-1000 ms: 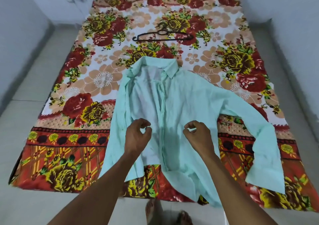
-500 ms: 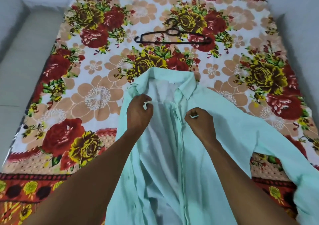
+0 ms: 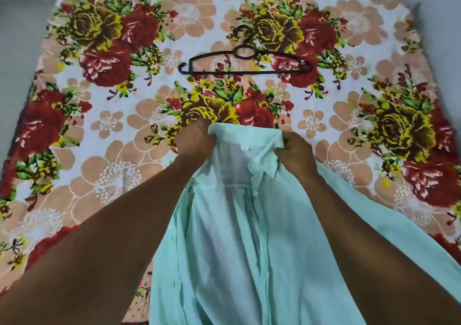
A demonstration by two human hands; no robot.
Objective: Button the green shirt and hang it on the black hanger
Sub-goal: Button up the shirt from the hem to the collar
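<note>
The pale green shirt [image 3: 249, 237] lies front up on the flowered bedsheet, its front open at the top and a small white label showing inside the neck. My left hand [image 3: 195, 137] grips the collar at its left end. My right hand [image 3: 296, 154] grips the collar at its right end, beside the folded collar point. A white button shows just below the collar on the right placket. The black hanger [image 3: 245, 61] lies flat on the sheet beyond the collar, hook pointing away, apart from both hands.
The flowered bedsheet [image 3: 99, 150] covers the bed across the whole view. Grey floor [image 3: 20, 38] shows at the far left and at the far right. The shirt's right sleeve runs off toward the lower right.
Both hands have moved up the shirt from the chest to the collar and taken hold of its two ends. The view has come closer to the bed.
</note>
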